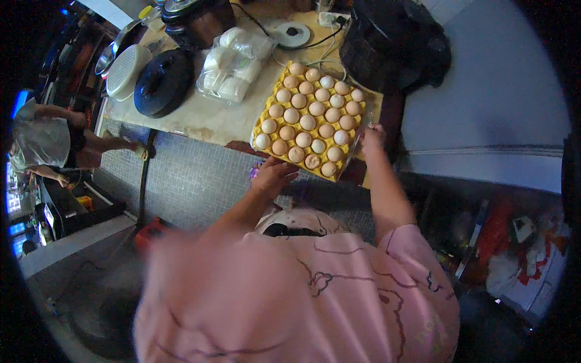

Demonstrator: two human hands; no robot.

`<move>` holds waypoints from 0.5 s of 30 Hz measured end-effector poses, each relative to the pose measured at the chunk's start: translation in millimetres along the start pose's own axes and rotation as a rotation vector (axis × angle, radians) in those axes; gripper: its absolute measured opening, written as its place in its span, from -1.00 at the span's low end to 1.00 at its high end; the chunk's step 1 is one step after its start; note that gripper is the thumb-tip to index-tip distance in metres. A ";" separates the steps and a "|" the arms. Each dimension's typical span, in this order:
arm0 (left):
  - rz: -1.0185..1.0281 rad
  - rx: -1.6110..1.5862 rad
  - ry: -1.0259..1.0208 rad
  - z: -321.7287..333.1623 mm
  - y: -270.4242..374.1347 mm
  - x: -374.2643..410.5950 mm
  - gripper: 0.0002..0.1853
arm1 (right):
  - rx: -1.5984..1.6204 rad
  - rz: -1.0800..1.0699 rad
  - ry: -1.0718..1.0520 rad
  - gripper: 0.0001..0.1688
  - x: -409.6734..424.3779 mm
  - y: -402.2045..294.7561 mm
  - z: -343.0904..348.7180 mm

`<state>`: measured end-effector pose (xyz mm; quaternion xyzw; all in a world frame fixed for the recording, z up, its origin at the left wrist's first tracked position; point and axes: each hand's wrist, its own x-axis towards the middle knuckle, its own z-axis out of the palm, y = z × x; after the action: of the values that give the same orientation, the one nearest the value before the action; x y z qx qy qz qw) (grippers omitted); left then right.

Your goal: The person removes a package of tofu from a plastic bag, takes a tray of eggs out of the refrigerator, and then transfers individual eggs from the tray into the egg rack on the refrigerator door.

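A yellow egg tray (pixel 268 119) full of brown and paler eggs lies at the table's near edge, turned at an angle. My left hand (pixel 273 176) is at the tray's near left side, its fingers reaching to the edge; whether they grip it is hard to see. Something purple shows beside that hand. My right hand (pixel 373 136) is at the tray's right side with bent fingers, near a strip of clear plastic; its hold is unclear. Left of the tray sits a clear plastic pack of white rounded items (pixel 231 68).
On the table (pixel 204 122) stand a dark round lid (pixel 163 84), a pale plastic basket (pixel 128 72), a dark cooker (pixel 197 20), and a power strip (pixel 333 19) with cables. A black bag (pixel 395 45) is at the right. Another person (pixel 45 136) stands at far left.
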<state>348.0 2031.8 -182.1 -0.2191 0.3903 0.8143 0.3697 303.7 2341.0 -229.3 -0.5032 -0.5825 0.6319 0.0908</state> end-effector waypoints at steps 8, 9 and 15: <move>0.304 -0.111 0.080 11.5 -20.7 12.7 -0.56 | -0.081 -0.063 -0.268 -0.75 11.5 -4.9 -14.8; 0.326 -0.107 0.106 11.4 -18.6 13.6 -0.57 | -0.151 -0.102 -0.327 -0.77 21.0 -0.9 -10.3; 0.387 -0.169 0.182 3.6 -37.5 30.6 -0.67 | -0.668 -0.716 -0.292 -0.87 49.6 8.3 -26.6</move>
<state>357.4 2063.7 -217.4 -0.2430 0.3871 0.8767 0.1500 303.7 2390.4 -257.5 -0.1801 -0.8951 0.4043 0.0533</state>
